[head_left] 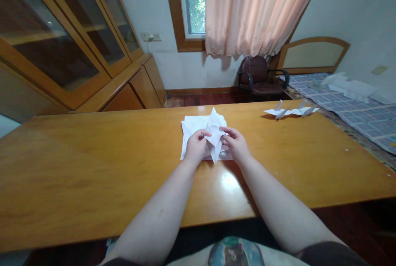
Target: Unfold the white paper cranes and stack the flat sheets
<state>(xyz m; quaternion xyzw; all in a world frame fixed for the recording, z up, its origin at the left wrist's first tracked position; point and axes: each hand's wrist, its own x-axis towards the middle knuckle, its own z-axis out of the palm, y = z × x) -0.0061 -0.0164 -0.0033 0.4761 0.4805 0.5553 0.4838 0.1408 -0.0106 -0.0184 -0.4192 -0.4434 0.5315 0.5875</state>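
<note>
Between my two hands is a partly folded piece of white origami paper [215,134], with pointed tips at its top and bottom and flaps opened at the sides. My left hand [197,145] pinches its left flap between thumb and fingers. On the other side, my right hand [236,142] grips the right flap, its fingertips at the paper's edge. Beneath the folded paper lies a stack of white paper sheets [189,128] on the wooden table, partly covered by my hands.
Two white paper cranes [278,112] stand at the table's [93,167] far right. Beyond the table are a brown armchair [256,74] and a bed [349,97] with a checked cover. A glass-door cabinet [68,39] rises at the left, and small white scraps lie at the right.
</note>
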